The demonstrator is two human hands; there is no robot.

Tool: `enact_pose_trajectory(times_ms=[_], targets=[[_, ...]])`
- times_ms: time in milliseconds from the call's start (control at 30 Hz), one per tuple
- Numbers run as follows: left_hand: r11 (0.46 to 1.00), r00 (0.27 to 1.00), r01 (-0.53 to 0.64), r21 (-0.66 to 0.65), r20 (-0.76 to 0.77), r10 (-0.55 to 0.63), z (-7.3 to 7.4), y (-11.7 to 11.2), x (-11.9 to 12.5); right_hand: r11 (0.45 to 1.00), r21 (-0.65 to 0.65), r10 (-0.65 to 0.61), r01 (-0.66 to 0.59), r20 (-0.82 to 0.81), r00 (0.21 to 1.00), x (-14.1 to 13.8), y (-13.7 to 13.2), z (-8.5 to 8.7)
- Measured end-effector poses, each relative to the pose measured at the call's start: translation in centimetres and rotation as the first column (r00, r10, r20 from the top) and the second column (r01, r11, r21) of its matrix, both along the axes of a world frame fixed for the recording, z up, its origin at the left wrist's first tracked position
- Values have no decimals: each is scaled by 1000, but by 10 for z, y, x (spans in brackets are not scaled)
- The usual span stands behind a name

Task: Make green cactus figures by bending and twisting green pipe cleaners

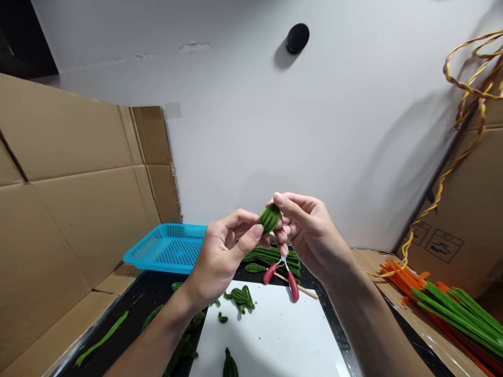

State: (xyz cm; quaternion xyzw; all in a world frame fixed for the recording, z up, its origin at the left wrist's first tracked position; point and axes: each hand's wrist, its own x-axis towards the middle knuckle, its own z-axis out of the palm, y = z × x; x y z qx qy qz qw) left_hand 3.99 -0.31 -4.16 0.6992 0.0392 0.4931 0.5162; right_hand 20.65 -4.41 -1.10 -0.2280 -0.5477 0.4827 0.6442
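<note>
Both hands are raised above the table and pinch one small green fuzzy leaf-shaped piece made of pipe cleaner. My left hand grips it with thumb and fingers from the left. My right hand holds its right side, index finger over the top. Below them red-handled pliers lie on a white sheet, beside a thin wooden stick. Several small green shaped pieces lie on the sheet and on the black table.
A blue perforated tray stands at the back left. A stack of green pipe cleaners lies behind the pliers. Orange and green pipe cleaners lie at the right. Cardboard walls flank both sides; twisted wire hangs at the right.
</note>
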Motion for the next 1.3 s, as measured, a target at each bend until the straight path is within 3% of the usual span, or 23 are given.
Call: enact_pose_trajectory(times_ms=[167,367,500,700,867,1100,1300], targets=[[996,995,-89,-1,37,89,0,1,-1,999,36,-9,4,134,991,1,-2,0],[989,988,-145,39,-46,147,2,4,-8,996,48,-81,72,219,972,4,-2,-4],[995,985,-97,31,-138,100,2,4,-9,992,82,-120,101,278,953,6,-4,-2],[995,996,-79,-57,41,81,-1,5,-3,984,140,-132,110,156,979,5,-4,-1],[999,999,50,-21,3,-50,1,3,-2,982,180,-92,61,166,982,6,-1,-4],[996,996,84,-28,3,-84,-1,-1,-1,967,216,-179,133,209,962,6,-7,1],[996,992,-65,57,-105,70,-6,1,-3,966,187,-231,179,306,924,9,-14,9]])
